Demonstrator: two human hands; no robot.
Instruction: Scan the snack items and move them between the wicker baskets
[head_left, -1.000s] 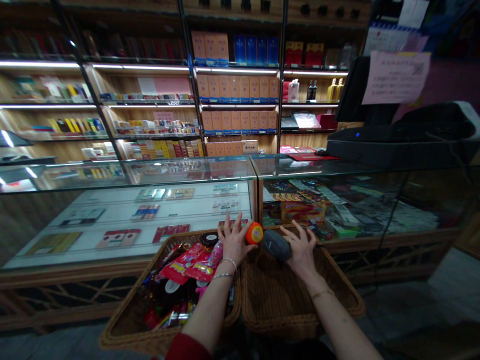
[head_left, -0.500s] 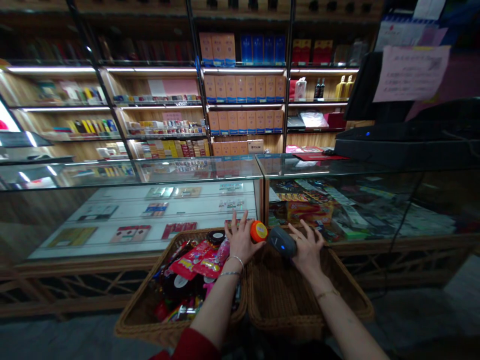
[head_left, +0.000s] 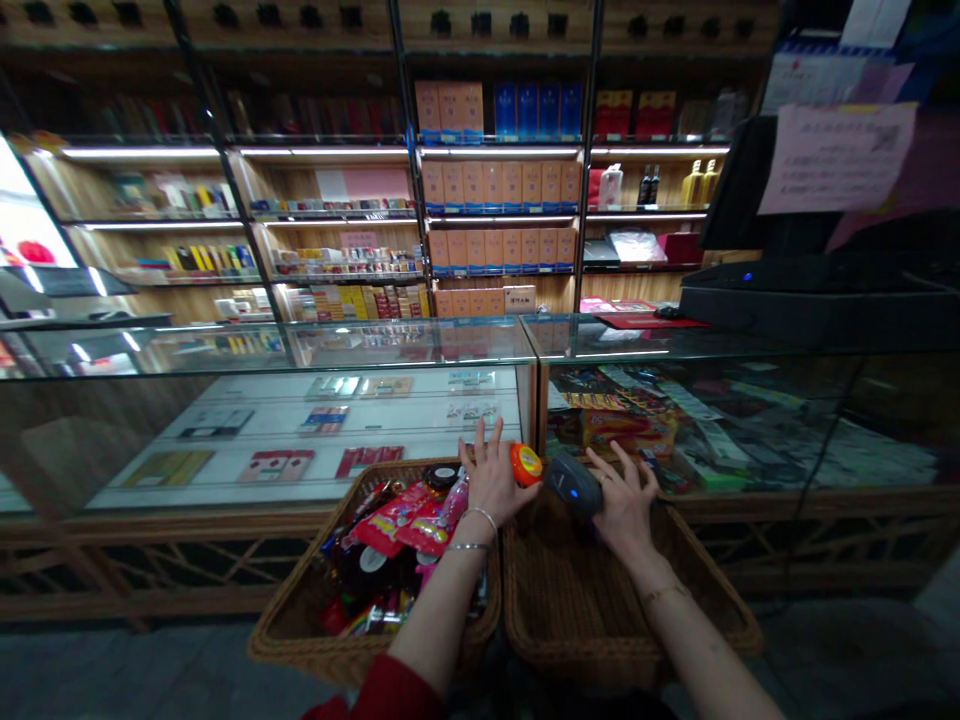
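Between the thumb and fingers of my left hand (head_left: 491,482) is a small round orange container (head_left: 526,464) with a yellow label facing right. A dark handheld barcode scanner (head_left: 571,484) with a blue light sits in my right hand (head_left: 626,505), some fingers raised off it. The scanner's front end is close to the container, with a narrow gap between them. Under my left wrist lies a wicker basket (head_left: 279,615) of packaged goods, among them pink packets (head_left: 390,520) and a black round tub (head_left: 441,476). A second wicker basket (head_left: 581,590) lies below my right hand, its woven bottom showing.
Beyond the baskets runs a glass display counter (head_left: 412,345) with flat packs inside. A monitor with a pink paper sheet (head_left: 836,158) stands on it at the right. Lit wall shelves behind carry boxes (head_left: 502,185) and bottles. A black cable (head_left: 821,460) hangs down the counter's right front.
The whole view has shifted a little, so everything appears slightly further right. Both hands keep their hold, and the container and scanner stay about the same distance apart.
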